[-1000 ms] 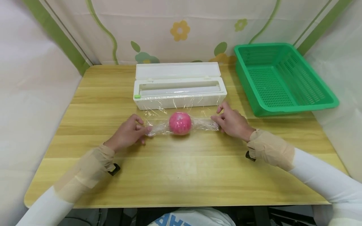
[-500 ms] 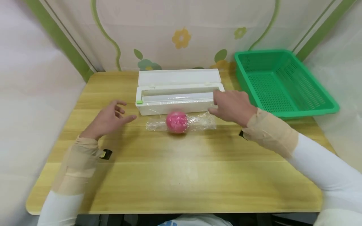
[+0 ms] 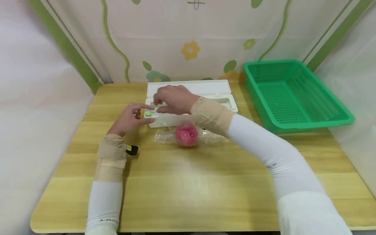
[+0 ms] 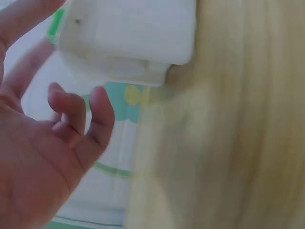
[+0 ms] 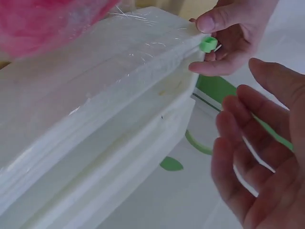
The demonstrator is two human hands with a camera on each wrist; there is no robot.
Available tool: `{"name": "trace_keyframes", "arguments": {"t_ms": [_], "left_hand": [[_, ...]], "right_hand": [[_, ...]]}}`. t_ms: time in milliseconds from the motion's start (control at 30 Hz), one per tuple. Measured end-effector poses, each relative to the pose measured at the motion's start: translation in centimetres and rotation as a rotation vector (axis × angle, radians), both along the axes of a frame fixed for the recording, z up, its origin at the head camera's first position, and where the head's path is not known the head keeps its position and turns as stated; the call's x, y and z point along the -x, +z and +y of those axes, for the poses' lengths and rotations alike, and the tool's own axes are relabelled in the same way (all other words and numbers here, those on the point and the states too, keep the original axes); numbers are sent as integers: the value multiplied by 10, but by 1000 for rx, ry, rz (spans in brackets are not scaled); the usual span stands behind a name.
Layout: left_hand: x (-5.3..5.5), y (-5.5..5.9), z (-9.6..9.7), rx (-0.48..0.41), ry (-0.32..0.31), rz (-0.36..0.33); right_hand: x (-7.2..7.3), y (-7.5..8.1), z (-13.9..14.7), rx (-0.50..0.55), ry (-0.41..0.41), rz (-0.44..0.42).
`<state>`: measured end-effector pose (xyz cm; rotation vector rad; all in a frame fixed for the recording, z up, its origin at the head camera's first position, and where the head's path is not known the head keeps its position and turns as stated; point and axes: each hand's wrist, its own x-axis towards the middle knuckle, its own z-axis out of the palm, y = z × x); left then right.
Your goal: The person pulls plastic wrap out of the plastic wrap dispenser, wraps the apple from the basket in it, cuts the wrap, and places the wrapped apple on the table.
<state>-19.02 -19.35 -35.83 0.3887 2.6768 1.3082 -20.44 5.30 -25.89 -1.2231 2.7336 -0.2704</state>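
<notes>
A white cling film box [image 3: 191, 119] stands with its lid up, a green slide cutter [image 3: 148, 114] at its left end. My left hand [image 3: 129, 119] is at that end, thumb and index finger on either side of the cutter; its other fingers bend loosely in the left wrist view. Over the left part of the box hovers my right hand [image 3: 175, 99], its fingers loosely bent and nothing visible in them. In front of the box sits a round pink thing [image 3: 186, 134] in clear cling film [image 3: 164, 137], the film spreading to both sides.
A green plastic basket [image 3: 296, 125] stands at the back right of the wooden table [image 3: 191, 189]. A flowered cloth wall [image 3: 164, 55] rises behind the table's far edge.
Both hands have let go of the film ends beside the pink thing. The right hand has swept left over the box; the left hand went away leftward, then came up to the cutter.
</notes>
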Motion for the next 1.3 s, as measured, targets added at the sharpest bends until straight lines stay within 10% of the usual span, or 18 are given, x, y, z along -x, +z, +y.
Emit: {"name": "trace_keyframes", "arguments": {"t_ms": [667, 1300], "left_hand": [[-3, 6, 11, -99, -19, 80], [-4, 8, 13, -113, -30, 49]], "right_hand": [[-2, -8, -50, -77, 48, 181], [-2, -2, -54, -146, 173, 152]]}}
